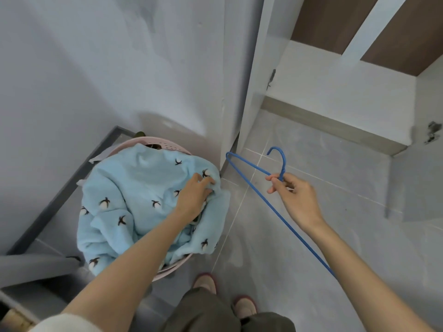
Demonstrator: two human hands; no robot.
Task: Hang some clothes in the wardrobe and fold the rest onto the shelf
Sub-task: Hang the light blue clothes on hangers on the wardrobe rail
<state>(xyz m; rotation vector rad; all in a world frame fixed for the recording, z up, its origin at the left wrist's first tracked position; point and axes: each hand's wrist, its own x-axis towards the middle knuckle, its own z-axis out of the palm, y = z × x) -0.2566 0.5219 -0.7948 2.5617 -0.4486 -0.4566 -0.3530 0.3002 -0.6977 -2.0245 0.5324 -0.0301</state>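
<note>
A light blue fleece garment [134, 200] with small dark bird marks is heaped in a pink laundry basket [165, 147] on the floor at the left. My left hand [194, 195] grips a fold of this garment at its right edge. My right hand [296, 195] pinches a blue wire hanger [254, 190] just below its hook, out over the floor to the right of the basket. The open wardrobe [335, 87] stands at the upper right, its white bottom shelf in view.
The wardrobe's white door [254, 75] stands open edge-on between basket and wardrobe. A grey wall is behind the basket, and a dark grey frame [60, 195] runs along its left. My feet in slippers [206, 281] stand on the grey tiled floor [323, 200].
</note>
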